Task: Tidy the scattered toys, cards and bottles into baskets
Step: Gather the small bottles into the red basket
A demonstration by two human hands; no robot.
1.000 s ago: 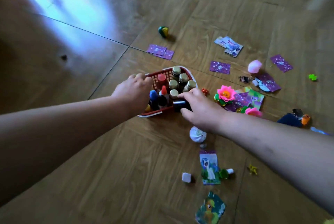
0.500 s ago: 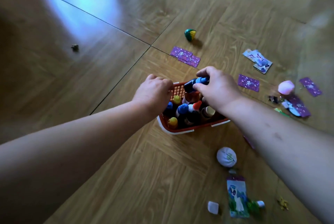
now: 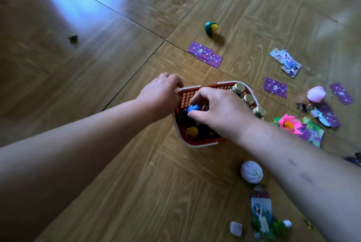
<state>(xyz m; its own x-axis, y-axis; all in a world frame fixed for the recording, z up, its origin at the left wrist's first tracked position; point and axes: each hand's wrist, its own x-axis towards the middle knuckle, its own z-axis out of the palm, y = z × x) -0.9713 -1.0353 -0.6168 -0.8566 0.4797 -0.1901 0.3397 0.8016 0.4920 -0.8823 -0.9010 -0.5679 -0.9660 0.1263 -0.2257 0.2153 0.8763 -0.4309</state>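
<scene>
A red basket [image 3: 197, 139] with a white rim stands on the wooden floor, holding several small bottles; gold caps [image 3: 238, 87] line its right side. My left hand [image 3: 160, 93] grips the basket's left rim. My right hand [image 3: 218, 111] reaches inside it, fingers pinching a dark bottle with a blue cap [image 3: 192, 108]. Purple cards [image 3: 205, 54] lie beyond the basket, and one more purple card [image 3: 275, 87] sits to its right.
Scattered on the floor: a green-yellow toy [image 3: 211, 28], picture cards [image 3: 286, 62], a pink ball [image 3: 316, 94], a pink flower toy [image 3: 288, 123], a white ball [image 3: 251, 171], a pony card [image 3: 261, 216], a white cube [image 3: 236, 228], a small dark bit [image 3: 73, 38].
My right hand carried the blue-capped bottle from above the far rim down into the basket's left part. The left hand kept its grip on the rim.
</scene>
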